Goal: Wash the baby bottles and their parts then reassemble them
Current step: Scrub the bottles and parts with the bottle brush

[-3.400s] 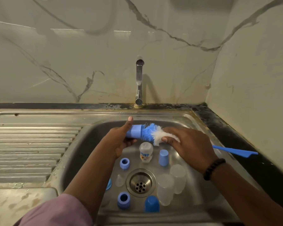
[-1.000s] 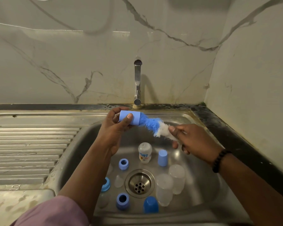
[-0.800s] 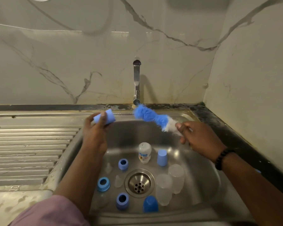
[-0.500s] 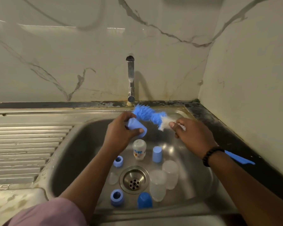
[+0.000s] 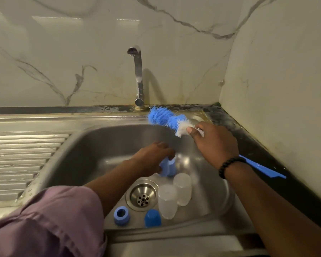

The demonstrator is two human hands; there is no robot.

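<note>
Scrubbing step: the left hand grips a blue cap low at the sink centre; the right hand clamps the raised bottle brush. Next, probably another part needs picking.

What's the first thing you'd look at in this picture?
The fluffy blue-and-white bottle brush, held up by the right hand just below the tap. Next, the left hand reaching down into the sink at a blue cap, near two frosted cups by the drain.
</note>
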